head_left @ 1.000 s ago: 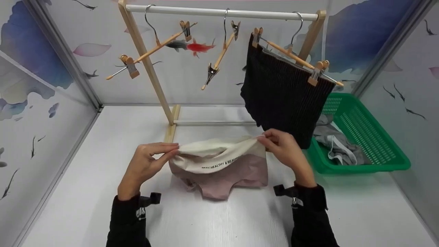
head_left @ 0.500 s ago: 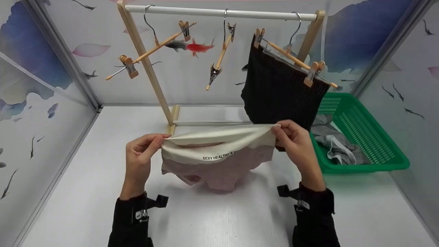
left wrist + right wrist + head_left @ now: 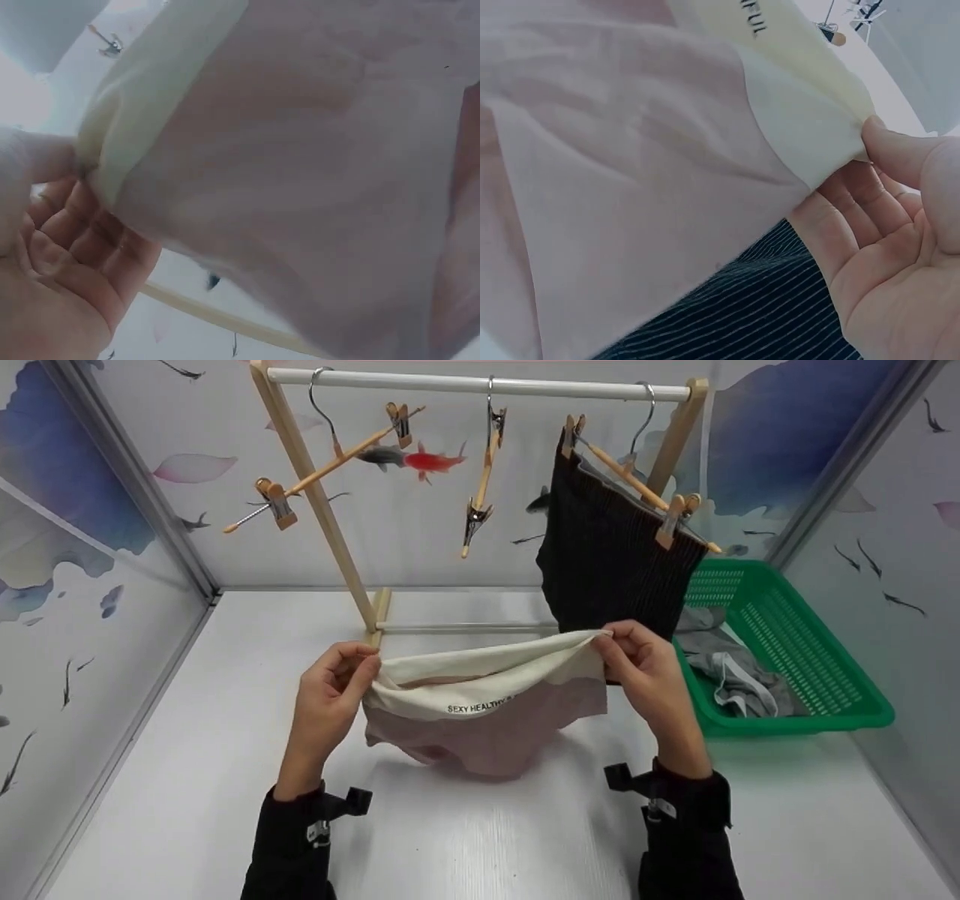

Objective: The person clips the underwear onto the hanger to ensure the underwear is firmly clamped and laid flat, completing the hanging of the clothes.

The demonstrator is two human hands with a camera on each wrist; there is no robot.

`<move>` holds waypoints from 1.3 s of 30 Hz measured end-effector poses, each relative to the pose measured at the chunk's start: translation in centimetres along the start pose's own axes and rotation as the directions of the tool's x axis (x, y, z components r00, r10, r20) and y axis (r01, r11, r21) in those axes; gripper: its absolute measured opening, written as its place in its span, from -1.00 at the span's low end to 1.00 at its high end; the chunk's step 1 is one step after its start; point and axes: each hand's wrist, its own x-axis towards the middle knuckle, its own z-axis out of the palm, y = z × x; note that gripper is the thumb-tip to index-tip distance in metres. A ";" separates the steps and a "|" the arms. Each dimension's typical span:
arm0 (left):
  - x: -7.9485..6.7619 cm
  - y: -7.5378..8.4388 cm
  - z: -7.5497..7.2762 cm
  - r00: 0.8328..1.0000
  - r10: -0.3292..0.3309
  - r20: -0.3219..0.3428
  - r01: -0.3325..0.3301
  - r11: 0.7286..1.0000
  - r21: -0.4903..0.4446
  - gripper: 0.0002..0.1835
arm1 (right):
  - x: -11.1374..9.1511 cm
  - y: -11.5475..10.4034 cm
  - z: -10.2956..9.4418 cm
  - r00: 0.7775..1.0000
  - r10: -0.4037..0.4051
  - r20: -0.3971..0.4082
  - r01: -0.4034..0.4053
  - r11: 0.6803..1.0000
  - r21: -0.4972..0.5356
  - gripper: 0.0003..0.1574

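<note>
A pair of pink underpants point(image 3: 480, 742) with a cream waistband hangs between my two hands, lifted off the white table. My left hand point(image 3: 330, 697) pinches the left end of the waistband between thumb and fingers. At the other end, my right hand point(image 3: 649, 682) pinches the right corner of the band. Black lettering runs along the cream band, part of it hidden by a fold. In the left wrist view the pink cloth point(image 3: 300, 172) fills most of the picture. The right wrist view has the cloth point(image 3: 630, 165) in front of dark striped fabric point(image 3: 757, 300).
Behind the underpants stands a rack with a white rail point(image 3: 480, 385). Two bare clip hangers, one at left point(image 3: 322, 472) and one in the middle point(image 3: 484, 480), hang there. Black striped shorts point(image 3: 615, 547) hang clipped at right. A green basket point(image 3: 825, 660) holds grey clothing point(image 3: 739, 675).
Both hands have raised the underpants and pulled the waistband wider. In the last half second my left hand has shifted slightly right, and the middle hanger has turned.
</note>
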 end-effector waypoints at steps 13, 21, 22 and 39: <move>-0.1 -3.5 0.3 0.947 -0.072 0.312 0.031 0.990 0.136 -0.94 | -0.1 -1.7 0.4 0.999 0.053 0.004 -0.053 0.997 -0.049 -0.84; -1.1 -5.6 3.6 0.837 -0.191 0.513 -0.044 0.910 0.412 -0.86 | -0.3 -1.7 0.8 0.996 0.033 0.085 -0.019 0.987 -0.159 -0.88; -1.4 -5.8 4.3 0.825 -0.203 0.528 -0.068 0.891 0.449 -0.86 | -0.3 -1.3 0.8 0.995 0.037 0.093 -0.021 0.985 -0.174 -0.88; -1.1 -5.3 3.7 0.883 -0.175 0.436 -0.043 0.894 0.446 -0.90 | 0.0 -0.5 0.3 0.998 0.049 0.032 -0.037 0.956 -0.291 -0.83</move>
